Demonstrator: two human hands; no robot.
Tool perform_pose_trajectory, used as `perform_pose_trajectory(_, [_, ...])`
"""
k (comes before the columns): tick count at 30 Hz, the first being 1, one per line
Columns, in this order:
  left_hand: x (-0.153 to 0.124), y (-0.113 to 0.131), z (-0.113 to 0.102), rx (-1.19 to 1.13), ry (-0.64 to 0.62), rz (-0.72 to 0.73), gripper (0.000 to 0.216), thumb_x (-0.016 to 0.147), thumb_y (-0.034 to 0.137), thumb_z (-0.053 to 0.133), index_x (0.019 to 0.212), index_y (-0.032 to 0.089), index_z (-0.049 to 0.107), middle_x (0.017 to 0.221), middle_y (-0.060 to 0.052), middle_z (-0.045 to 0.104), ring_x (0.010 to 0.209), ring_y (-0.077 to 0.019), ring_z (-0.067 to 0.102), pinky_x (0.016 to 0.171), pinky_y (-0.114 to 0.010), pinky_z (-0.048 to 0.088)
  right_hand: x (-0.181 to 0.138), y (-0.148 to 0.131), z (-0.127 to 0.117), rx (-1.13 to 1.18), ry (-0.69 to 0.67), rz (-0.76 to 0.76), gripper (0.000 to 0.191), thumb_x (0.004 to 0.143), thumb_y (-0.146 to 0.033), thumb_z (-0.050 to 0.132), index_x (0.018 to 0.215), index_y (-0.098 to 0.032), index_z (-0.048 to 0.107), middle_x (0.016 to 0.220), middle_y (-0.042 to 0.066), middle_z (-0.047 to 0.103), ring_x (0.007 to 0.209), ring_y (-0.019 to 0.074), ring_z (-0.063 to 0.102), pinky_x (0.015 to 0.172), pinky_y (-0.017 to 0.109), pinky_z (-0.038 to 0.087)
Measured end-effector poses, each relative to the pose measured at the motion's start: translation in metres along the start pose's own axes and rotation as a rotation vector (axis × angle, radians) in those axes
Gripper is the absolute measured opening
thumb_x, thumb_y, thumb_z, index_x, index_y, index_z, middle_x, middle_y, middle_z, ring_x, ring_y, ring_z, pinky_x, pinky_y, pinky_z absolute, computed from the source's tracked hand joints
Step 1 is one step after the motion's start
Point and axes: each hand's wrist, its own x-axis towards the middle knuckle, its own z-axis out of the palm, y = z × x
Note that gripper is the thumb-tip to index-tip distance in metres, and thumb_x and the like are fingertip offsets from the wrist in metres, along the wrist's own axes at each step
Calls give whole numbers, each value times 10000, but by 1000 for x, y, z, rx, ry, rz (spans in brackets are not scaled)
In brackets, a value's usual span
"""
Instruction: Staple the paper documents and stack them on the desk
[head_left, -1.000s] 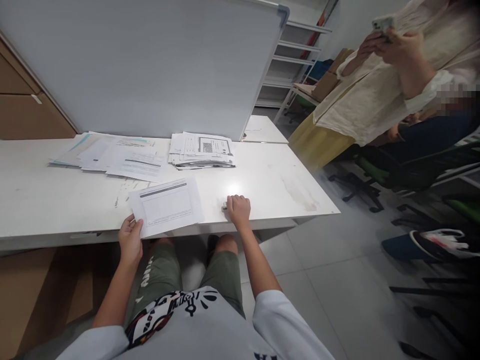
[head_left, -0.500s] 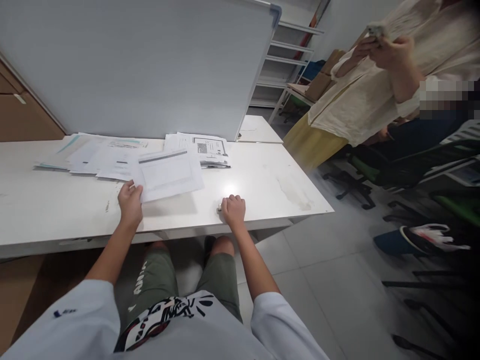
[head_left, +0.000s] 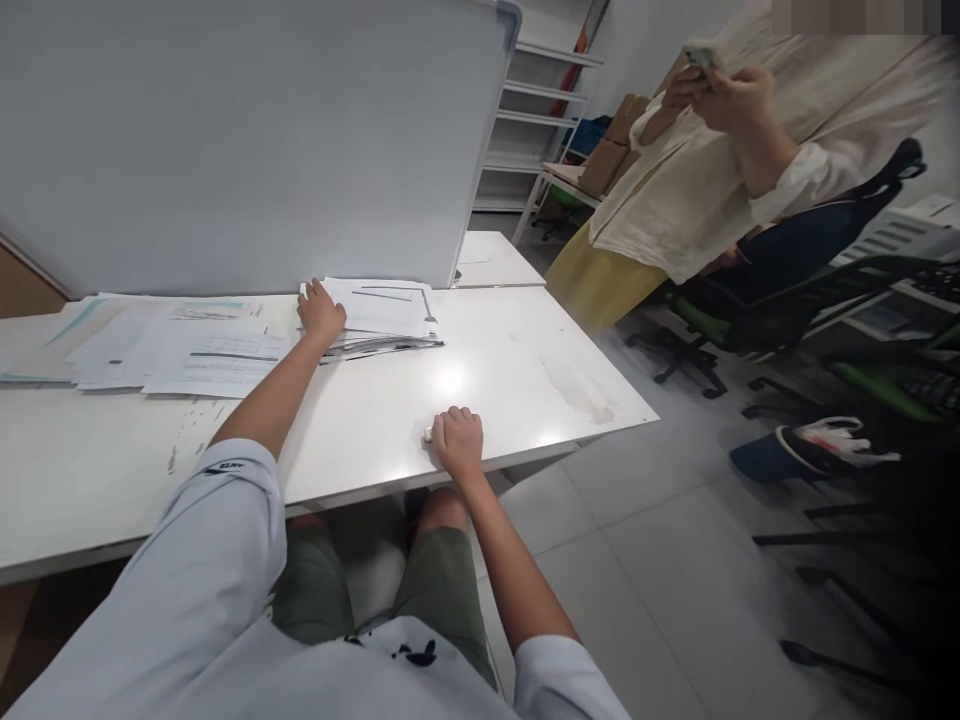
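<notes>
My left hand [head_left: 322,313] reaches across the table to the left edge of a stack of papers [head_left: 382,310]. Its fingers are spread and lie on the sheets, with the thumb apart. A white sheet with dark printed lines tops this stack. My right hand [head_left: 459,440] is closed in a fist near the table's front edge. At its left side a small pale object [head_left: 428,436] pokes out, mostly hidden by the fingers. Left of the stack, loose overlapping printed sheets [head_left: 214,365] are fanned out.
A large whiteboard [head_left: 247,130] stands along the back of the white table [head_left: 495,370]. To the right, a person [head_left: 675,200] holds a phone [head_left: 701,57]. Office chairs [head_left: 697,350] and a blue bin [head_left: 772,455] stand on the floor there. Metal shelves [head_left: 525,125] rise behind.
My left hand has carried a sheet right and away from me onto the stack, and its fingers have spread. My right hand stays closed in place. The view has shifted slightly.
</notes>
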Motion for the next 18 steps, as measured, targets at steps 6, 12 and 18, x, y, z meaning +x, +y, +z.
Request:
perform_pose_trajectory(6, [-108, -45, -41, 375, -107, 301, 568, 881, 233, 523, 1418, 54, 473, 1600, -151, 314, 1533, -327, 52, 1248, -491, 34, -9, 6, 0, 34, 50, -32, 326, 978, -234, 439, 689, -196, 586, 764, 66, 605, 795, 216, 473, 720, 341, 261])
perform_pose_trajectory(12, [-194, -112, -127, 700, -129, 229, 605, 933, 356, 388, 1455, 58, 462, 1587, -151, 341, 1514, -368, 138, 1221, -551, 114, -13, 8, 2, 49, 29, -37, 352, 986, -233, 396, 701, -185, 597, 776, 78, 606, 788, 214, 462, 710, 340, 243])
perform_pose_trajectory(18, [-210, -143, -173, 787, -300, 37, 678, 970, 440, 270, 1528, 66, 357, 1616, -135, 277, 1502, -377, 179, 1208, -541, 144, -12, 7, 0, 21, -19, -2, 406, 990, -246, 385, 677, -172, 631, 768, 83, 629, 776, 205, 462, 696, 340, 215])
